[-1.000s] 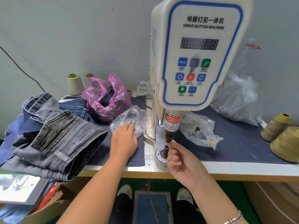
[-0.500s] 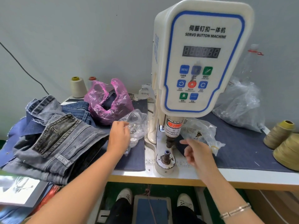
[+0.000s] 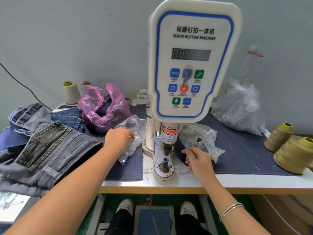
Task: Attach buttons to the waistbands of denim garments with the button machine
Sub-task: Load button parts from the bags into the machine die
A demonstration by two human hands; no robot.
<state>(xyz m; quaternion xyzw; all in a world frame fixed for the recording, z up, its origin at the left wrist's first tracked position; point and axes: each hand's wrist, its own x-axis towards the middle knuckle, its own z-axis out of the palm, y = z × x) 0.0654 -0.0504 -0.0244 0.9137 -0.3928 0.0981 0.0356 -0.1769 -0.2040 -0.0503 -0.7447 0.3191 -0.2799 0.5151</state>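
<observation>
- Left hand (image 3: 119, 139): fingers curled, pinching a small metal button (image 3: 133, 137) at the mouth of a clear bag (image 3: 133, 133).
- Right hand (image 3: 198, 159): fingers loosely bent, reaching to a second clear bag (image 3: 201, 138); whether it grips cannot be told.
- Button machine (image 3: 194, 65): upright between the hands, lower die (image 3: 165, 164) bare.
- Denim garments (image 3: 47, 150): piled at the surface's (image 3: 237, 181) left end.
</observation>
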